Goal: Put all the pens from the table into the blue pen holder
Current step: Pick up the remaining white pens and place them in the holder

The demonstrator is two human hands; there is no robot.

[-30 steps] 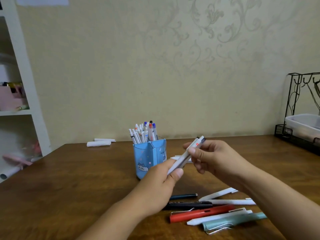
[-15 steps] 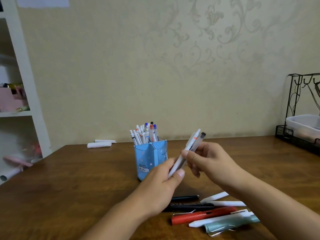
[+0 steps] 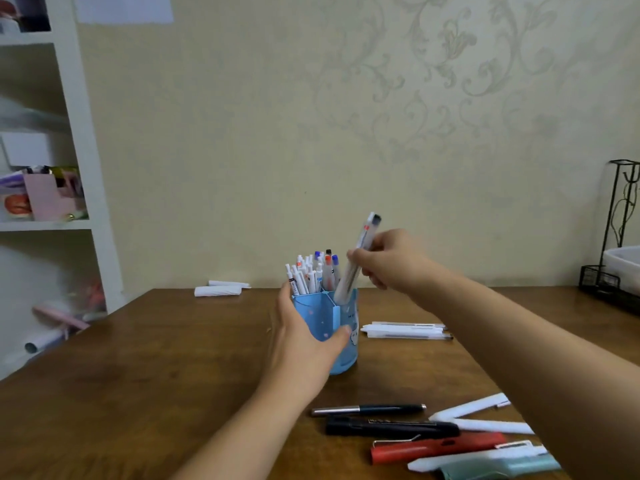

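My one view comes from a head-worn wide-angle camera, seated at the near edge of the brown table (image 3: 138, 393) and facing forward and slightly down toward the patterned wall (image 3: 381, 116). It sits close: both forearms enter from the bottom of the frame. A white shelf (image 3: 79, 150) edges the left side, a black wire rack (image 3: 620, 237) the right. I have no second view to overlap with it.

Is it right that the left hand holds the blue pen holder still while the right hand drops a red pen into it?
Not quite. The left hand does steady the blue pen holder, but the pen in the right hand is white and clear, not red. The red pen lies on the table, as the head view shows.
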